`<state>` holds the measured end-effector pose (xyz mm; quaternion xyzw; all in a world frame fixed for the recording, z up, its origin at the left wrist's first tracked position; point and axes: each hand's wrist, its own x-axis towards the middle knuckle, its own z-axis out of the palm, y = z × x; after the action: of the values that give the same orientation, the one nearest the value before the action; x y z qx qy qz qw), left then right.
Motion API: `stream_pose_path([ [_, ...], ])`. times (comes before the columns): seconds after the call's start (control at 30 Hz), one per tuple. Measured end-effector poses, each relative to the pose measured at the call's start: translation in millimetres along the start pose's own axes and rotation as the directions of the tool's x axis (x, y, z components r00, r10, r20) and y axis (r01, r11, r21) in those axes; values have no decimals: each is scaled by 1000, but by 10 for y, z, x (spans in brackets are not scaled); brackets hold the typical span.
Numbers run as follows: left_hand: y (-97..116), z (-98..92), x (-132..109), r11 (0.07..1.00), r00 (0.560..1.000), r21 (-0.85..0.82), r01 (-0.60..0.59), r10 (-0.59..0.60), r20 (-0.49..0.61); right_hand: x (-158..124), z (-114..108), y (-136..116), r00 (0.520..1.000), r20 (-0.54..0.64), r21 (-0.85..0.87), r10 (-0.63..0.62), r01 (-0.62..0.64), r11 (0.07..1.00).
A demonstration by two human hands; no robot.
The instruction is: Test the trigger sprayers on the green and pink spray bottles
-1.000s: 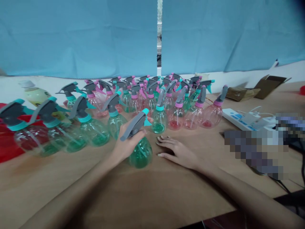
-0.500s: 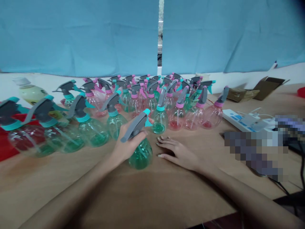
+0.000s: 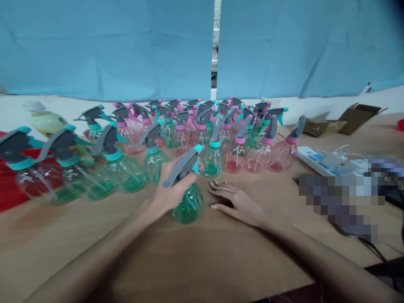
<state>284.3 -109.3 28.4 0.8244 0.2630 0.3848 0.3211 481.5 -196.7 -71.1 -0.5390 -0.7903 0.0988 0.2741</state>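
My left hand (image 3: 170,189) is wrapped round the neck of a green spray bottle (image 3: 188,206) with a grey and turquoise trigger head. The bottle is upright at the front of the group, and its collar is hidden by my fingers. To its right, my right hand (image 3: 238,202) rests on the wooden table (image 3: 202,265), fingers stretched out and apart from the bottle. Just beyond both hands stands another green spray bottle (image 3: 213,162) with a turquoise collar. A pink spray bottle (image 3: 235,160) is beside that one.
Several green and pink spray bottles crowd the back and left. A pale yellow bottle (image 3: 49,122) and red material (image 3: 11,191) are at far left. On the right lie a white power strip (image 3: 315,160), a brown cardboard box (image 3: 358,118) and cables. A blue cloth (image 3: 126,50) hangs behind.
The whole view has shifted slightly, so everything appears a little further right. My left hand keeps its hold on the spray bottle, and my right hand stays flat on the table.
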Motion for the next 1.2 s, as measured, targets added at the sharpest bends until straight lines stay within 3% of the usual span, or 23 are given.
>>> stream_pose_path([
  [0.2, 20, -4, 19, 997, 999, -68, -33, 34, 10, 0, -3, -14, 1000, -5, 5, 5, -5, 1000],
  [0.33, 22, 11, 1, 1000, 1000, 1, 3, -3, -18, 0, 2, -9, 1000, -4, 10, 8, -8, 1000],
  [0.47, 33, 20, -14, 997, 998, 66, -32, 35, -58, 2, 4, -1, 1000, 14, -6, 10, -10, 1000],
  [0.93, -9, 23, -14, 994, 994, 36, -100, 102, -49, 3, -14, -19, 1000, 0, 17, -2, 2, 1000],
  [1.2, 36, 9, -13, 998, 999, 52, -35, 37, -29, 4, -29, -35, 1000, 2, 23, 8, -8, 1000],
])
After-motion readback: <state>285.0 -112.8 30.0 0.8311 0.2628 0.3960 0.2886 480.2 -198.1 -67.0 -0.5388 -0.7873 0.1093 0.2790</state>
